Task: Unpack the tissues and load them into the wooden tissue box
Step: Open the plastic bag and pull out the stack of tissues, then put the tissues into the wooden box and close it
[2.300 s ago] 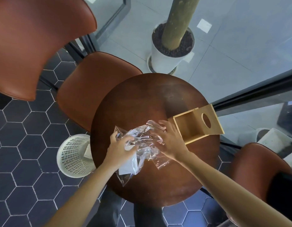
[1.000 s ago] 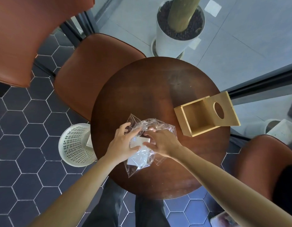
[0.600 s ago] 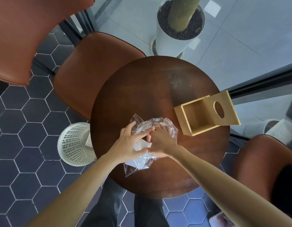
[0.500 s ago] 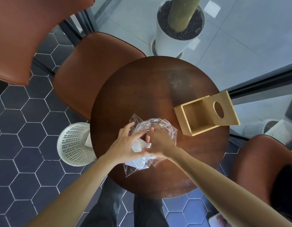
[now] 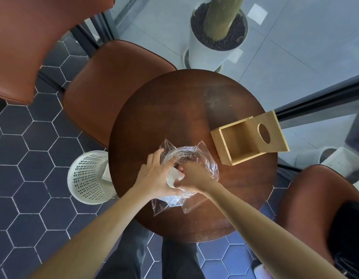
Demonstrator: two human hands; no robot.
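Near-centre on the round table (image 5: 170,109), left hand (image 5: 154,178) and right hand (image 5: 191,175) closed on crinkly plastic wrap (image 5: 202,158) around soft, light tissues (image 5: 173,176); probably best pinched mid-stack, wooden tissue box (image 5: 245,140) open right.

Café-like seating corner: round wooden table (image 5: 174,109), leather chairs (image 5: 106,85), hexagon floor tiles (image 5: 23,137).

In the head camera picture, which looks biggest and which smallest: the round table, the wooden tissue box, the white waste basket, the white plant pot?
1. Round table, clearly the largest.
2. Wooden tissue box, with its lid.
3-4. Plant pot and waste basket look about alike; both stand on the floor, farther from the camera, so their order is unsure.
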